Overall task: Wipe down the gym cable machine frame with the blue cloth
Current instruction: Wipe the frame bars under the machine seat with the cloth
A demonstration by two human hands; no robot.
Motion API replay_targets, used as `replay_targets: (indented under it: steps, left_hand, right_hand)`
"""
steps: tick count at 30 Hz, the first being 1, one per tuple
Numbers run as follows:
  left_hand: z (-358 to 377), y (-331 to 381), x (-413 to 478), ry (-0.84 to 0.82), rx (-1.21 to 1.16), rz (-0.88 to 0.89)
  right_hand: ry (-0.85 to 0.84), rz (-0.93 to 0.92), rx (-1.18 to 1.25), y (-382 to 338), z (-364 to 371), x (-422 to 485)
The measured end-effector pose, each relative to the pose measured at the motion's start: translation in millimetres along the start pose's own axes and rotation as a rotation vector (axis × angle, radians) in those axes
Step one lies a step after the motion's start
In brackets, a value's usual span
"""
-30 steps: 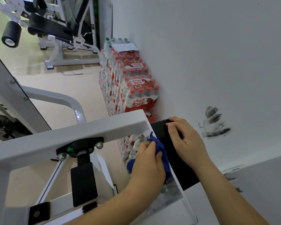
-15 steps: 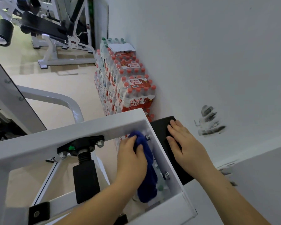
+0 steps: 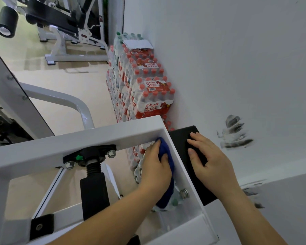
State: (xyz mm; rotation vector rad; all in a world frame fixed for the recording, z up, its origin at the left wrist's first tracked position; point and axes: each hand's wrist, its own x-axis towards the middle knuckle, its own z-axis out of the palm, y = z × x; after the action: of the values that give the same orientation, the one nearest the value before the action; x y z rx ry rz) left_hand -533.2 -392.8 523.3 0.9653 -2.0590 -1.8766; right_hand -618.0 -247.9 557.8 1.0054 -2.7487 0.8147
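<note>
Cloth (image 3: 165, 150) is pressed to the far right corner of the frame (image 3: 60, 144).
It is gripped in the left hand (image 3: 155, 172); the black panel (image 3: 180, 138) alongside is touched by the flat right hand (image 3: 212, 163).

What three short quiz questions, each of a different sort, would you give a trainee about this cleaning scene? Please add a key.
1. True or false: the right hand holds the blue cloth.
2. Choose one. The right hand lies flat on: A) the black panel; B) the floor; C) a bench seat.
3. Fill the gap: stacked against the wall, beyond the white frame, are packs of water ____.

Key: 1 false, the left hand holds it against the frame's inner face; 2 A; 3 bottles.
</note>
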Motion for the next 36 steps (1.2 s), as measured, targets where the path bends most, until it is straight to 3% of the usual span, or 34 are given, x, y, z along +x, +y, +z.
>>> replay_targets:
  steps: [6, 10, 16, 21, 26, 30, 36]
  left_hand:
    - [7.6, 6.0, -31.4, -0.168, -0.114, -0.315]
    - [1.0, 6.9, -4.9, -0.058, -0.068, -0.263]
    - [-15.1, 2.1, -56.0, -0.327, -0.057, -0.126]
    - [-18.1, -5.0, -50.1, -0.261, 0.088, -0.002]
    - [-16.3, 2.8, -70.3, -0.322, -0.082, 0.079]
    - [-18.9, 0.8, -84.1, -0.366, 0.136, 0.257]
    - [-14.9, -1.7, -79.9, -0.296, 0.19, 0.18]
  right_hand:
    - [0.01, -0.001, 0.001, 1.3, 0.9, 0.3]
    - [0.01, -0.005, 0.006, 1.3, 0.5, 0.7]
    - [-0.001, -0.002, 0.014, 0.6, -0.7, 1.9]
    - [-0.007, 0.001, 0.013, 0.9, -0.7, 1.0]
    - [0.031, -0.012, 0.044, 2.3, 2.2, 0.8]
    - [0.03, -0.013, 0.046, 3.2, 3.4, 2.0]
    - [0.031, 0.006, 0.054, 2.9, 3.3, 0.6]
